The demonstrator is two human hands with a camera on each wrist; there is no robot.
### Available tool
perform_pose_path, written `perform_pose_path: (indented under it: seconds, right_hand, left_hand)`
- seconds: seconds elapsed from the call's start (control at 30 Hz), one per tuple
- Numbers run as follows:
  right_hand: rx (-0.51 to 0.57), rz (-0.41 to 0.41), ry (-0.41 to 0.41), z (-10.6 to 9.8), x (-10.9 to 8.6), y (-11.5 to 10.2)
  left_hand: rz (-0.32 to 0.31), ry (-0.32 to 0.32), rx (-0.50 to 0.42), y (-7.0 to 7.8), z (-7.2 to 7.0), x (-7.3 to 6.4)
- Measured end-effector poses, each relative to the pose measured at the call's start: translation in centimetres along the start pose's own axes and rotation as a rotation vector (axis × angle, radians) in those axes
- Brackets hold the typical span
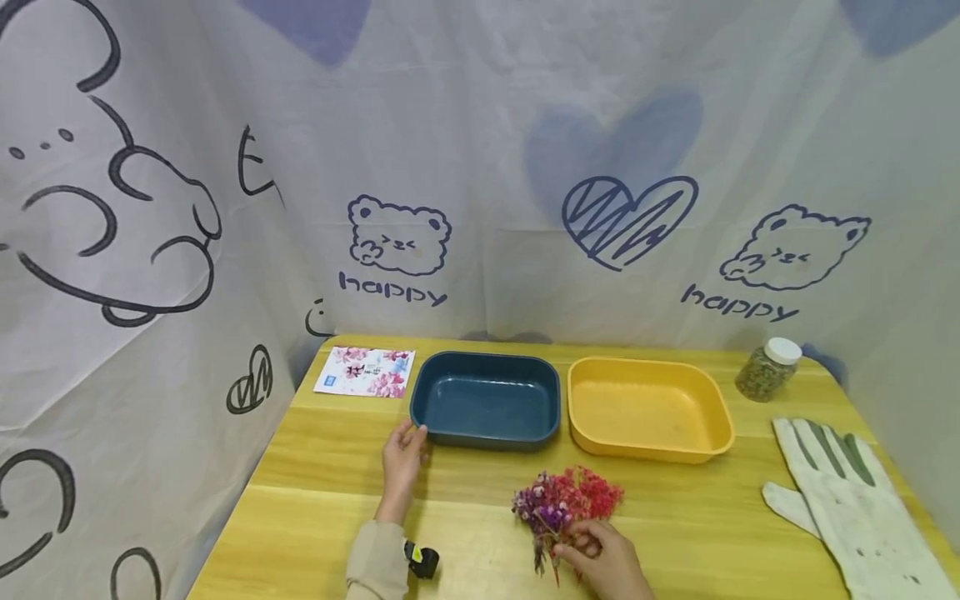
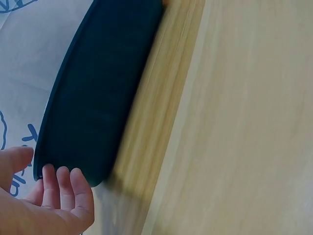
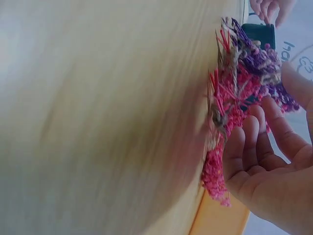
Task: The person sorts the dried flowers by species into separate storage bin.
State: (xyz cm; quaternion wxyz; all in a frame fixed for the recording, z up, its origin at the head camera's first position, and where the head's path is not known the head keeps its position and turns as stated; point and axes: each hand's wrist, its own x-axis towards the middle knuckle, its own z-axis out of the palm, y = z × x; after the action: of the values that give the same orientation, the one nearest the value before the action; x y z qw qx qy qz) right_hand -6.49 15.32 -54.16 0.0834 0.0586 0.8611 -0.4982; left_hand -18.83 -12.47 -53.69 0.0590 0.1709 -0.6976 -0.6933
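The fingers of the right hand (image 1: 609, 562) are held loosely bent, with the thumb set apart from them; by these tips the stems of a bunch of dried flowers (image 1: 570, 498) are met, though whether they are touched cannot be told. The palm is turned toward the bunch, which is laid on the table (image 1: 457, 508) in front of the yellow tray (image 1: 648, 414), its pink and purple heads pointed away from the person.

The fingers of the left hand (image 1: 402, 468) are likewise relaxed and spread from the thumb, rested against the near left corner of the dark blue tray (image 1: 487, 406). The left forearm is stretched forward in a beige sleeve (image 1: 378, 560), with a black device (image 1: 423, 561) seen at the cuff.

Farther out, the two trays are set side by side. A printed packet (image 1: 366, 372) is laid left of the blue one; a white-lidded jar (image 1: 767, 372) is stood right of the yellow one, and a pale glove (image 1: 855, 504) is spread nearer the person. Behind everything a white cloth (image 1: 480, 125) is hung, printed with bears and hearts
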Motion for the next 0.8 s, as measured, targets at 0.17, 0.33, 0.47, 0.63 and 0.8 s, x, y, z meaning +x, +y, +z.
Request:
perform_pose_path:
  seconds: [0.17, 0.33, 0.47, 0.63, 0.8]
  right_hand:
    - [-0.022, -0.039, -0.033, 0.3, 0.5, 0.2]
    - [0.002, -0.048, -0.060, 0.7, 0.4, 0.3]
    - [0.012, -0.040, -0.057, 1.0, 0.5, 0.2]
    - [-0.009, -0.025, -0.019, 1.5, 0.4, 0.3]
    - [-0.023, -0.013, 0.028, 1.8, 0.2, 0.1]
  left_hand:
    - [-0.024, -0.007, 0.002, 0.1, -0.1, 0.4]
    - [-0.048, -0.027, -0.041, -0.1, -0.4, 0.4]
    - [-0.056, -0.043, -0.056, -0.2, -0.4, 0.6]
    - [-0.059, -0.048, -0.091, -0.3, -0.3, 0.6]
    - [-0.068, -0.055, -0.132, -0.2, -0.3, 0.6]
